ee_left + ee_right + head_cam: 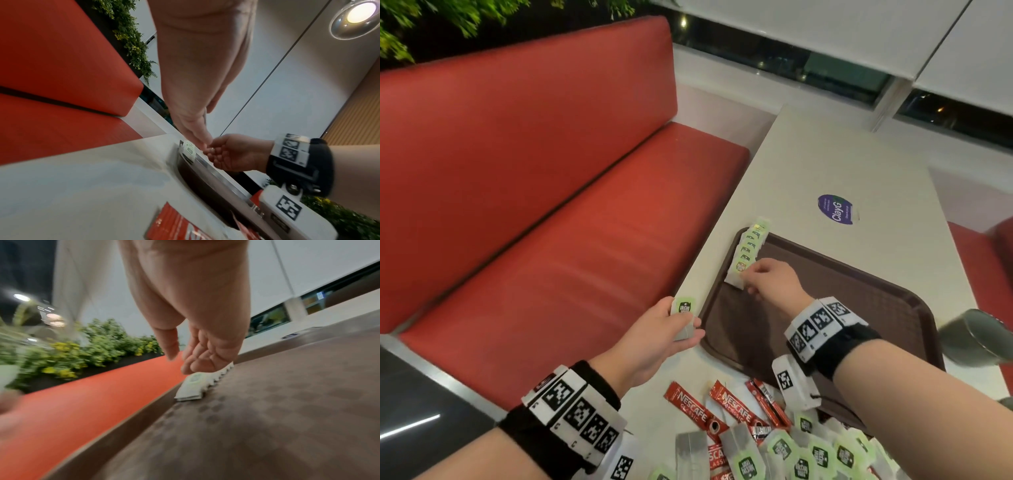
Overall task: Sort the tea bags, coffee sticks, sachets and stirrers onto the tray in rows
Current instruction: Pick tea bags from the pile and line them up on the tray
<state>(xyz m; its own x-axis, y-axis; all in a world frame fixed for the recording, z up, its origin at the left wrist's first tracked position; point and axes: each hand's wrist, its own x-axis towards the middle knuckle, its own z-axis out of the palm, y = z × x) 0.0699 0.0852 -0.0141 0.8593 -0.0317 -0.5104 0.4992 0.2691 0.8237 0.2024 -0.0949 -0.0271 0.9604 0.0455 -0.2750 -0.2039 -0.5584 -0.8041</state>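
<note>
1. The dark brown plastic tray (pixel 859 291) lies on the white table (pixel 825 164), right of centre in the head view.
2. A row of overlapping green-and-white tea bags (pixel 748 246) runs along the tray's left edge, at mid-frame.
3. The right hand (pixel 770 279) rests on the nearest bag of that row, fingers curled down onto it; the right wrist view shows the fingertips (pixel 191 366) touching its top.
4. The left hand (pixel 667 329), lower centre, pinches a single green-labelled tea bag (pixel 683 317) just outside the tray's left rim.
5. Red Nescafe coffee sticks (pixel 695 407) and loose tea bags (pixel 822 455) lie heaped at the bottom of the frame.
6. A red padded bench (pixel 534 205) fills the left.
</note>
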